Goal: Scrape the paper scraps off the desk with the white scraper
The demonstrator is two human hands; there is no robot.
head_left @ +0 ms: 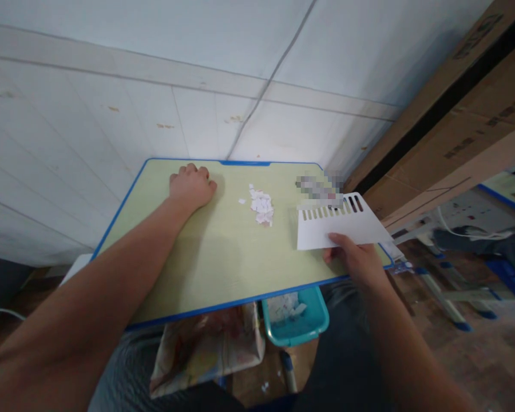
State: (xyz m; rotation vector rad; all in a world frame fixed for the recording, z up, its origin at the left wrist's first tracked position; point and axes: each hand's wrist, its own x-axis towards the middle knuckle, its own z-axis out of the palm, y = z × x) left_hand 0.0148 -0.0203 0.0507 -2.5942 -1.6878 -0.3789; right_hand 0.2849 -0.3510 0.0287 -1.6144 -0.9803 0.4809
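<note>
My right hand (355, 258) pinches the lower edge of a flat white card (339, 229) with a row of long slots along its far side. The thumb lies on top of it. The card is tilted above the right part of a pale yellow-green table (223, 260) with a blue rim. On the far left of the tabletop rests my left hand (191, 186), palm down, its fingers curled in; no object shows in it. Between the hands lies a small heap of white paper scraps (262, 207), apart from both. One scrap sits loose beside the heap.
A turquoise basket (320, 320) with white scraps inside is below the table's front edge. Beside it is a patterned bag (210, 349). A pixelated patch (315, 189) hides something at the back right. Tall cardboard boxes (446, 126) stand on the right; a wall is behind.
</note>
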